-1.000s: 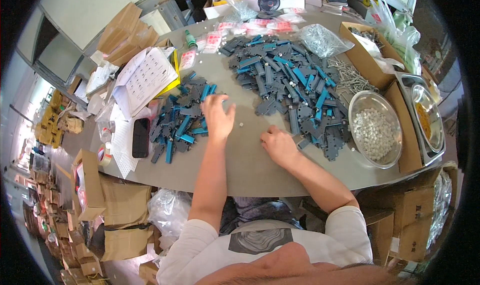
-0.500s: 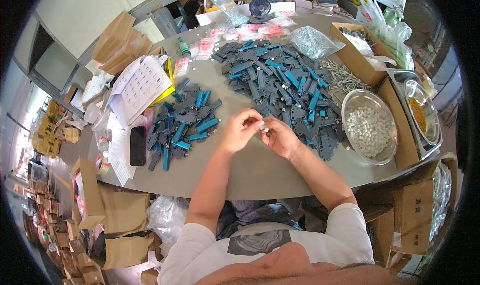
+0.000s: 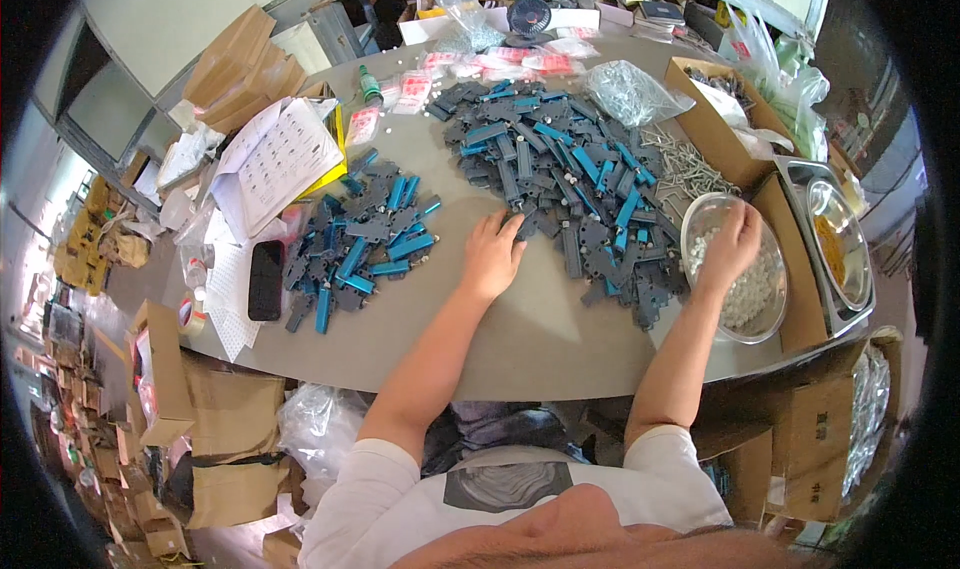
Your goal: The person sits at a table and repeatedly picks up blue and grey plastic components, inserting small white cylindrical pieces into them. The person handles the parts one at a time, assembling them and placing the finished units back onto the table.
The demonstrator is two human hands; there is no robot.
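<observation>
My left hand (image 3: 491,257) rests palm down at the near left edge of a large heap of dark grey and blue plastic parts (image 3: 560,159). Its thumb and forefinger are apart, the forefinger's tip against a dark grey part (image 3: 527,223). Over a round steel bowl (image 3: 776,321) at the right is my right hand (image 3: 732,247), its fingers curled closed. Small white plastic pieces (image 3: 752,297) fill the bowl. Whatever those fingers hold, if anything, is hidden. A smaller heap of the same grey and blue parts (image 3: 365,234) lies left of my left hand.
Loose screws (image 3: 690,169) and a clear bag of metal pieces (image 3: 630,94) lie behind the bowl. Steel trays (image 3: 838,244) and a cardboard box (image 3: 735,139) line the right side. On the left are a phone (image 3: 265,281), printed sheets (image 3: 280,159) and a green bottle (image 3: 370,87).
My hands were together in the middle, fingers around a small pale thing. They have parted: the left moved to the large heap's edge, the right swung right and over the bowl.
</observation>
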